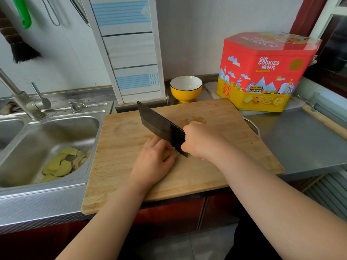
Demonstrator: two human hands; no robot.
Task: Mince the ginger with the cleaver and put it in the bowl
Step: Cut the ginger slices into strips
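A wooden cutting board lies on the counter. My right hand grips the handle of a black cleaver, whose blade slants down onto pale yellow ginger near the board's middle. My left hand presses on that ginger with curled fingers, right beside the blade. Another small ginger piece lies on the board just behind my right hand. A yellow bowl with a white inside stands empty behind the board's far edge.
A steel sink at the left holds several yellow peel slices, with a tap behind it. A red and yellow cookie tin stands at the back right. A metal pot rim shows under the board's right edge.
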